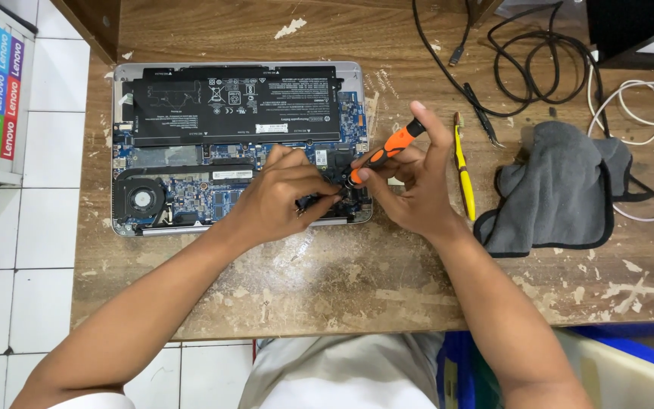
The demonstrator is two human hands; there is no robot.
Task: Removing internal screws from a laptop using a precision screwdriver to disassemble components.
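Worn wooden bench: right hand pinches slim orange-and-black screwdriver mid-shaft (light, rigid), left hand's fingertips closed just beside its tip on the opened silver laptop (fragile board).

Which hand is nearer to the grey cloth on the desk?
Right. The right hand, holding the orange screwdriver, sits just left of the grey cloth; the left hand is farther left, over the opened laptop.

Right hand grips an orange screwdriver over the opened laptop; left hand apparently pinches something small.
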